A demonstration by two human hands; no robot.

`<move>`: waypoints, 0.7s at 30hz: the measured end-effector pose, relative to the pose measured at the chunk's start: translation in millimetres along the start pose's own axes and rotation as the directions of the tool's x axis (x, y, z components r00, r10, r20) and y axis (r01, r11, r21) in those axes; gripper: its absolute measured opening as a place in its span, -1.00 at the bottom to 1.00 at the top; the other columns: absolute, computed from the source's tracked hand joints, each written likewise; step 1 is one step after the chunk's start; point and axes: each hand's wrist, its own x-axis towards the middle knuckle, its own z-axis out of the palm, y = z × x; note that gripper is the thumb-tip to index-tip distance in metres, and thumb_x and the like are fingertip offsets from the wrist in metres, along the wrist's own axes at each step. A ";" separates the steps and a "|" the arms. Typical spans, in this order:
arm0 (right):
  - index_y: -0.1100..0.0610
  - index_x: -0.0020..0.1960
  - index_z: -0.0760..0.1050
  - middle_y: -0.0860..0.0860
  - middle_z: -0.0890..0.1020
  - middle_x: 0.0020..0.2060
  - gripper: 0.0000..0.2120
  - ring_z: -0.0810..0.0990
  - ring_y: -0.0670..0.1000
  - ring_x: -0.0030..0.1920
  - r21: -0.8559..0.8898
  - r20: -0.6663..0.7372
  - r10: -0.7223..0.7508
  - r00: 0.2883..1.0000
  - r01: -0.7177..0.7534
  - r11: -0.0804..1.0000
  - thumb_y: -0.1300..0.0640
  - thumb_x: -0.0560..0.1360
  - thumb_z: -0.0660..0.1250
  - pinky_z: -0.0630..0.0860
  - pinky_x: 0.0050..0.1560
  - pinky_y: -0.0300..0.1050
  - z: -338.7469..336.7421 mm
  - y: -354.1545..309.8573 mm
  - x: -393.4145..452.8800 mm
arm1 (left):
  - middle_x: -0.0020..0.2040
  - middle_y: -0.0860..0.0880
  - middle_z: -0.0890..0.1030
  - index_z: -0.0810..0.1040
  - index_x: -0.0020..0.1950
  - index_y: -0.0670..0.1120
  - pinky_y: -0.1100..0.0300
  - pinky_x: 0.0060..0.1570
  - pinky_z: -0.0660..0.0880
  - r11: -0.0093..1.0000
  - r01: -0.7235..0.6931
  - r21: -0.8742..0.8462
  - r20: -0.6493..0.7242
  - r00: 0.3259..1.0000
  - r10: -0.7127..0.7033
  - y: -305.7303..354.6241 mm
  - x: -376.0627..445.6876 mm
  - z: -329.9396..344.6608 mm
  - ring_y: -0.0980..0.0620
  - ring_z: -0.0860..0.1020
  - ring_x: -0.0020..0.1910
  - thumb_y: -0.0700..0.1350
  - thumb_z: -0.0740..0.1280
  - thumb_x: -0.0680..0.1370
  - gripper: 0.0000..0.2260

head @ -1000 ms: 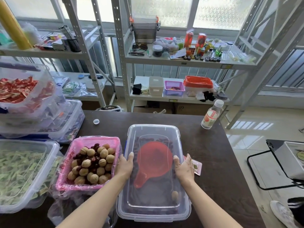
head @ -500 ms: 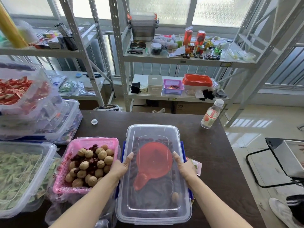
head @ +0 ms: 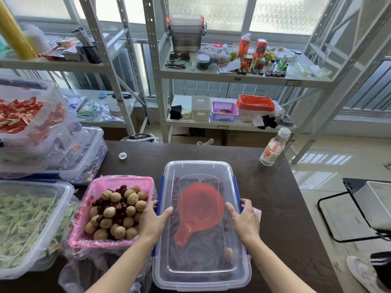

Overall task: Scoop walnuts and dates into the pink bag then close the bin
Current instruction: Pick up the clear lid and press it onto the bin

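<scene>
Hands [head: 153, 220] lay flat, fingers [head: 167, 210] spread, on the clear bin lid [head: 201, 261]. The right hand [head: 245, 220] matched it. Walnuts [head: 118, 216] filled the pink bag [head: 84, 235] beside.

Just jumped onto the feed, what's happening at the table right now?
A person is closing the clear bin. Its lid is already on, and the left hand and right hand press on its two long edges beside the blue side latches. Whether the latches are snapped shut cannot be told. Through the lid, the red scoop lies on dark dates. To the left, the pink bag-lined basket holds walnuts and dates.
</scene>
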 end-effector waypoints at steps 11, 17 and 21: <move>-0.03 0.57 -0.07 -0.02 0.16 0.54 -0.18 0.13 -0.01 0.52 0.214 0.280 -0.084 0.956 0.023 0.977 -0.24 0.48 0.26 0.09 0.53 0.02 -1.4 15.1 -4.3 | 0.56 0.00 0.19 0.10 0.58 -0.08 0.27 0.43 0.06 0.993 -0.103 -0.063 0.128 0.986 0.110 -8.1 -19.6 1.6 0.23 0.14 0.42 -0.05 0.38 0.54 -0.30; 0.01 0.57 -0.08 0.00 0.14 0.54 -0.28 0.11 0.01 0.53 0.217 0.274 -0.092 0.957 0.032 0.976 -0.15 0.55 0.19 0.07 0.52 -0.04 3.4 15.2 -2.1 | 0.59 -0.02 0.11 0.05 0.59 -0.06 0.31 0.39 -0.03 0.992 -0.119 -0.038 0.107 0.987 0.123 -8.0 -20.2 11.2 0.05 0.08 0.56 -0.09 0.30 0.59 -0.35; -0.03 0.57 -0.06 0.03 0.19 0.53 -0.31 0.17 0.03 0.51 0.227 0.250 -0.085 0.965 0.027 0.973 -0.14 0.56 0.19 0.14 0.51 0.03 7.9 17.4 -2.6 | 0.59 -0.03 0.13 0.06 0.59 -0.06 0.30 0.40 -0.01 0.990 -0.134 -0.046 0.091 0.986 0.138 -9.4 -19.0 14.0 0.04 0.09 0.56 -0.10 0.30 0.59 -0.37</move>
